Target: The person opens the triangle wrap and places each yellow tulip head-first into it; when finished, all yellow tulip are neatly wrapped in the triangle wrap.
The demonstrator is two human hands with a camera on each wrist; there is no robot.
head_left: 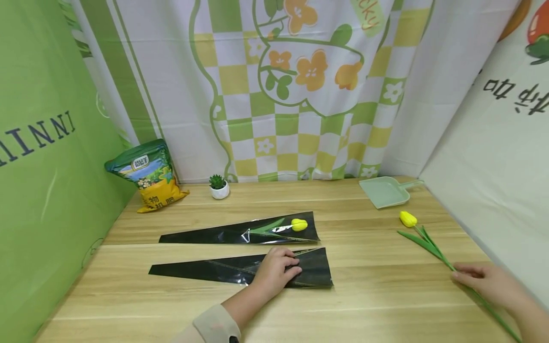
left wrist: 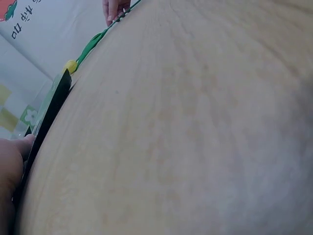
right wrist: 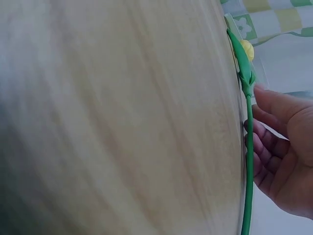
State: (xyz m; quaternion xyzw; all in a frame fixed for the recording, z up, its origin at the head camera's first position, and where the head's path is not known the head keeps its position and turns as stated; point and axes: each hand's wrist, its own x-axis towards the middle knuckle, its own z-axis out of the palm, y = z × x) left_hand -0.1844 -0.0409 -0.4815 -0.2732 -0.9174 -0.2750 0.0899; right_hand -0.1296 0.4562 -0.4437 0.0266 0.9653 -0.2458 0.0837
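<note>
My left hand [head_left: 276,269] rests on the nearer black flower-wrapping sleeve [head_left: 313,269], its fingers a little bent toward the wide end. The sleeve lies flat and tapers to the left. In the left wrist view, the thumb [left wrist: 27,142] touches the sleeve's dark edge [left wrist: 54,100]. At the right, my right hand [head_left: 489,283] pinches the green stem of a yellow tulip [head_left: 408,219], whose bloom points toward the back. In the right wrist view, the stem [right wrist: 249,161] passes by the curled fingers [right wrist: 266,147].
Behind, a second black sleeve [head_left: 206,237] holds another yellow tulip [head_left: 299,225]. A pale green dustpan [head_left: 386,192] lies at the back right. A small potted succulent [head_left: 219,188] and a colourful printed bag [head_left: 150,176] stand at the back left. Cloth walls border the wooden table [head_left: 364,314].
</note>
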